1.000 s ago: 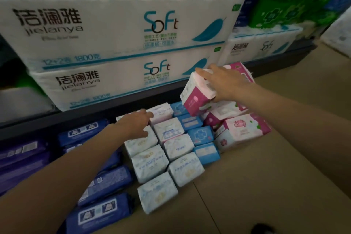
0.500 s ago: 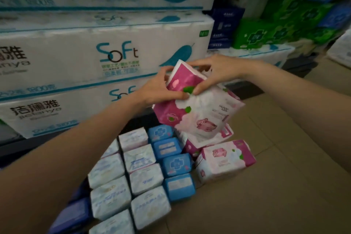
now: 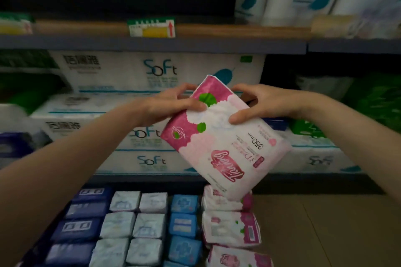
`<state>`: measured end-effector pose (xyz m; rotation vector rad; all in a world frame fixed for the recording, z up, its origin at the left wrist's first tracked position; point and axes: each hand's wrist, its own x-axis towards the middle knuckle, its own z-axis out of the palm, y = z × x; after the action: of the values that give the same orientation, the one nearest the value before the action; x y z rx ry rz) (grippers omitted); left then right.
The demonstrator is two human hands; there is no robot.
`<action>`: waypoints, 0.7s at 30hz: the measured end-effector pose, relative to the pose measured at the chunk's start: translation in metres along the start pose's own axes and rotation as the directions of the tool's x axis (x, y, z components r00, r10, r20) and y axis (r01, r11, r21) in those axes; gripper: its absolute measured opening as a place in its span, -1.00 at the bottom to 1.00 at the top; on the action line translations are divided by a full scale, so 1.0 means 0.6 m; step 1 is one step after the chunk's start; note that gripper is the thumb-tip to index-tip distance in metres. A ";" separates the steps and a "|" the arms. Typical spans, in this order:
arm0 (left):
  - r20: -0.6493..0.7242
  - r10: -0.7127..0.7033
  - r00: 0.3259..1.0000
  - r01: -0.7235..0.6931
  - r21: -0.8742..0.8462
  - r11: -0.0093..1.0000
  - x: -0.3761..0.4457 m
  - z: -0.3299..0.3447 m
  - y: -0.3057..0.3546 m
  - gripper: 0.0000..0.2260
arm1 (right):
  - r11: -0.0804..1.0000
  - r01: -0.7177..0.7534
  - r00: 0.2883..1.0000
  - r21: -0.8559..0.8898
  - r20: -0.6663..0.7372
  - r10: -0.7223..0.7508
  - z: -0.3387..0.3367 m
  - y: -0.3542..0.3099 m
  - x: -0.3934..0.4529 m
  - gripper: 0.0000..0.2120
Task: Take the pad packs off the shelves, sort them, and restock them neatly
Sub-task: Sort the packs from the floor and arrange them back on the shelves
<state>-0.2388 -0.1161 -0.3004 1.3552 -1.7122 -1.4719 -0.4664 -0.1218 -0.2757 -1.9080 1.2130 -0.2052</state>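
Note:
A pink and white pad pack (image 3: 225,136) hangs tilted in the air in front of the shelves. My left hand (image 3: 171,104) grips its upper left edge and my right hand (image 3: 260,104) grips its upper right edge, thumbs on the front. Below, on the floor, sorted pad packs lie in columns: dark blue packs (image 3: 78,227), white packs (image 3: 134,227), light blue packs (image 3: 184,223) and pink and white packs (image 3: 230,227).
White "Soft" tissue bundles (image 3: 156,76) fill the lower shelves behind the pack. A shelf edge with a price tag (image 3: 152,28) runs above. Green packs (image 3: 373,102) sit at the right. Bare tan floor (image 3: 325,234) lies at the lower right.
Both hands have lifted the pink and white pack higher, away from the floor pile. My view has tilted up, bringing an upper shelf and price tag into sight.

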 end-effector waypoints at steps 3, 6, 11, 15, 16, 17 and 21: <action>-0.242 0.126 0.962 -0.088 0.160 0.983 -0.015 0.004 0.017 -0.22 | 0.994 0.091 0.991 0.051 -0.105 -0.086 -0.012 0.014 -0.008 -0.27; -0.457 0.229 0.860 -0.163 0.179 0.970 -0.044 0.008 -0.005 -0.14 | 0.969 0.212 0.964 0.130 -0.192 -0.185 -0.010 0.024 -0.014 -0.33; -0.324 0.136 0.936 -0.210 -0.206 0.956 -0.093 -0.027 0.002 0.07 | 0.879 0.379 0.912 0.290 -0.277 -0.302 -0.019 -0.034 -0.016 -0.30; -0.302 0.248 0.921 -0.319 -0.217 0.923 -0.094 -0.081 0.075 0.03 | 0.840 0.493 0.830 0.226 -0.413 -0.376 -0.065 -0.105 -0.011 -0.31; -0.300 0.267 0.916 -0.334 -0.200 0.921 -0.092 -0.087 0.093 0.03 | 0.823 0.518 0.810 0.235 -0.446 -0.382 -0.078 -0.122 -0.011 -0.34; -0.284 0.288 0.914 -0.344 -0.173 0.923 -0.088 -0.091 0.106 0.01 | 0.803 0.542 0.789 0.247 -0.480 -0.384 -0.091 -0.136 -0.010 -0.36; -0.283 0.368 0.886 -0.406 -0.088 0.909 -0.061 -0.102 0.170 -0.19 | 0.757 0.585 0.740 0.292 -0.574 -0.351 -0.141 -0.164 -0.014 -0.23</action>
<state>-0.2089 -0.1179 -0.1796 1.0021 -1.5601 -1.1124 -0.4497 -0.1454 -0.1489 -1.7435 0.8202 -1.2235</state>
